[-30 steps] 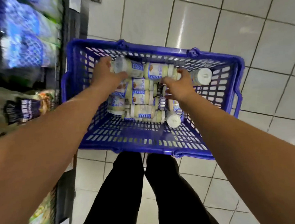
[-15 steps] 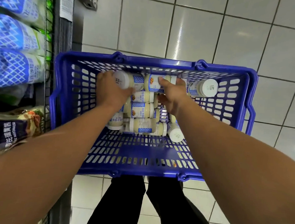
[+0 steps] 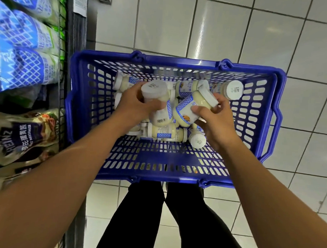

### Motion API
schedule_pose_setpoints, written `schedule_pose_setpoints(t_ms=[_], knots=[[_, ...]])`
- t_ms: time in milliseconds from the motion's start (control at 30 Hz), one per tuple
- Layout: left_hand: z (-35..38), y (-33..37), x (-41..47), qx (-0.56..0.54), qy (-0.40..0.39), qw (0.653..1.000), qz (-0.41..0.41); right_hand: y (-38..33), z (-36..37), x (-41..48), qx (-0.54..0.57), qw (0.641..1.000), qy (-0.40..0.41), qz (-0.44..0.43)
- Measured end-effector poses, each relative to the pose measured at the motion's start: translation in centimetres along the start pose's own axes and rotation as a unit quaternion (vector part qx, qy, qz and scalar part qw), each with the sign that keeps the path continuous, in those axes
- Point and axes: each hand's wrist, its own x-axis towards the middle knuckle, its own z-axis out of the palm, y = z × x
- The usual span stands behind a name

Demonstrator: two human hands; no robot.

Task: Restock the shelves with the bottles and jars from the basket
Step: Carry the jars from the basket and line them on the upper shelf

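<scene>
The left grip (image 3: 135, 105) is wrapped round a white-lidded jar of pale dressing (image 3: 160, 115) and the right grip (image 3: 215, 122) round a second jar (image 3: 192, 108). Both jars are tilted, just beside each other, above the remaining jars (image 3: 164, 133) heaped on their sides inside the blue basket (image 3: 180, 61). To lift well, I judge each jar should rise straight clear of the basket's rim, held by the body and kept apart to avoid knocking, then swing to the shelves (image 3: 79, 45) left of the basket, beside the Heinz mayonnaise pouches (image 3: 27, 134).
</scene>
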Motion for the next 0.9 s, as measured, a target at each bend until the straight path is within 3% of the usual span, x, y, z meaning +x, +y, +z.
schedule_pose_setpoints(t_ms=[133, 333, 567, 767, 900], knots=[[1.5, 0.8, -3.2, -0.095, -0.053, 0.991, -0.074, -0.5, -0.1, -2.9, 0.071, 0.994, -0.071, 0.053], [3.0, 4.0, -7.9, -0.142, -0.095, 0.979, -0.113, -2.4, 0.7, -7.9, 0.079, 0.988, -0.084, 0.103], [2.9, 10.0, -13.9, -0.180, -0.125, 0.973, -0.076, -7.8, 0.6, -15.6, 0.057, 0.993, -0.080, 0.072], [3.0, 16.3, -20.9, -0.150, -0.108, 0.983, -0.021, -13.6, -0.4, -23.6, 0.126, 0.987, -0.099, 0.033], [3.2, 19.5, -25.2, -0.204, -0.124, 0.971, -0.005, -16.6, -0.8, -28.5, 0.133, 0.985, -0.110, 0.006]])
